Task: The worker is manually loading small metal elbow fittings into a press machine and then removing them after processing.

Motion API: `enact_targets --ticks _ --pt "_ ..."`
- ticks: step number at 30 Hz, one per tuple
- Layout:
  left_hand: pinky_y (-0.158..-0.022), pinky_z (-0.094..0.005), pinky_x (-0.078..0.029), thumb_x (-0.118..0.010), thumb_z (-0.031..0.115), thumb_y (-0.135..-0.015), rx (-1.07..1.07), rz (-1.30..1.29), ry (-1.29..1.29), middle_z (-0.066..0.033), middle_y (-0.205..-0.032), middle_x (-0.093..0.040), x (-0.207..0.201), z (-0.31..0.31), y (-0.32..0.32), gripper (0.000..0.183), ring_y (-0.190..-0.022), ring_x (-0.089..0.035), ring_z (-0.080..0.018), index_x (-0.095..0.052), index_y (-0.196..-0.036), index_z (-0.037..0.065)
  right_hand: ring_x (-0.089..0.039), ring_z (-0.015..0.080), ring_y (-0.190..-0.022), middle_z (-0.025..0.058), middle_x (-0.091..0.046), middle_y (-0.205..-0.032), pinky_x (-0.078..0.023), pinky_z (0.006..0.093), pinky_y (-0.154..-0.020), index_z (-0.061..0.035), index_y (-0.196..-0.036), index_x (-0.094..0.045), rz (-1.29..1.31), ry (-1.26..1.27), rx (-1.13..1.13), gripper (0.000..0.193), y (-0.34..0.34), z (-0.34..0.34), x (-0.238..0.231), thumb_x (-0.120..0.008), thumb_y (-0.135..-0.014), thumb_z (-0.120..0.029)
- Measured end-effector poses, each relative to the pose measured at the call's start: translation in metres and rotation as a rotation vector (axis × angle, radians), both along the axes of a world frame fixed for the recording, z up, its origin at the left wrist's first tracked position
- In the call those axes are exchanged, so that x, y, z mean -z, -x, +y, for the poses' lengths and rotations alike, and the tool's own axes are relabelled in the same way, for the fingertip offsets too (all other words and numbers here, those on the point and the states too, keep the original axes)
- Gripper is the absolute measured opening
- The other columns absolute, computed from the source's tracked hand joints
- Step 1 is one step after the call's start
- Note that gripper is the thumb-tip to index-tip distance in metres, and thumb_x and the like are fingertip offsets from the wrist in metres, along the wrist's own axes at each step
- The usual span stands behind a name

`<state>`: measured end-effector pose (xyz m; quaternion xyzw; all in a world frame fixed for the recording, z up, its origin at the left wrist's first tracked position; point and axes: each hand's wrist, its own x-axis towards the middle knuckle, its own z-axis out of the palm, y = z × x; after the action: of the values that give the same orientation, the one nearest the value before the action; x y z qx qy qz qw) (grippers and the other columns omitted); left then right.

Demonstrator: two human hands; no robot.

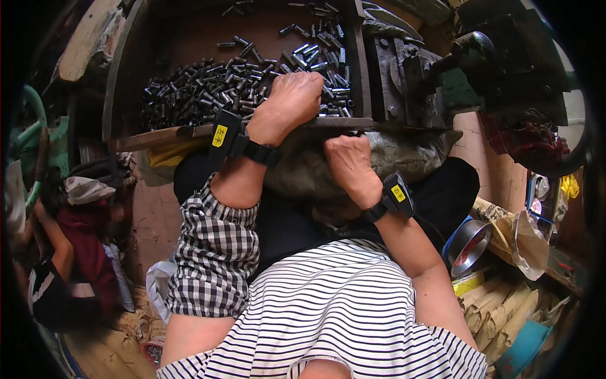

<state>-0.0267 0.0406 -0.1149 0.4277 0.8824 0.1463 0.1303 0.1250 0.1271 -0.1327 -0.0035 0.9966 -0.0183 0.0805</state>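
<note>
My left hand [289, 101] reaches over the near side of a wooden tray, just above a heap of short metal tubes [221, 91]. Its fingers are curled under and closed, and whatever they hold is hidden beneath the hand. Shinier tubes [309, 55] lie scattered along the tray's right side. Below the front edge of the tray [183, 134], my right hand [351, 158] is closed in a fist above the grey-brown cloth over my lap. A small dark bit shows at its fingers, too little to name.
A greasy metal machine [410, 76] stands against the tray's right side, with a dark machine head [517, 69] beyond. To the lower right are a round metal ring [468, 247], paper-wrapped bundles [499, 309] and a teal container [524, 347]. Another person's arm [53, 240] shows at the left.
</note>
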Motion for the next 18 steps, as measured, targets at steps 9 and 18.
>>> enact_targets --ticks 9,18 --pt "-0.074 -0.0446 -0.049 -0.064 0.018 -0.077 0.029 -0.001 0.015 -0.0171 -0.087 -0.064 0.003 -0.001 -0.002 0.022 -0.086 -0.061 -0.0352 -0.056 -0.087 0.000 -0.066 0.0231 -0.064 0.0105 -0.064 -0.064 -0.046 0.0326 -0.050 -0.0117 -0.062 -0.067 -0.103 0.001 0.026 0.009 0.010 -0.008 -0.007 -0.061 -0.068 -0.010" --pt "-0.072 -0.0465 -0.048 -0.063 0.018 -0.078 -0.026 -0.029 0.005 -0.0199 -0.083 -0.063 0.001 -0.001 0.000 0.022 -0.082 -0.061 -0.0376 -0.055 -0.087 -0.001 -0.065 0.0224 -0.058 0.0084 -0.064 -0.062 -0.046 0.0331 -0.050 -0.0130 -0.061 -0.067 0.061 -0.023 -0.108 0.006 -0.001 0.010 0.009 -0.063 -0.065 -0.010"
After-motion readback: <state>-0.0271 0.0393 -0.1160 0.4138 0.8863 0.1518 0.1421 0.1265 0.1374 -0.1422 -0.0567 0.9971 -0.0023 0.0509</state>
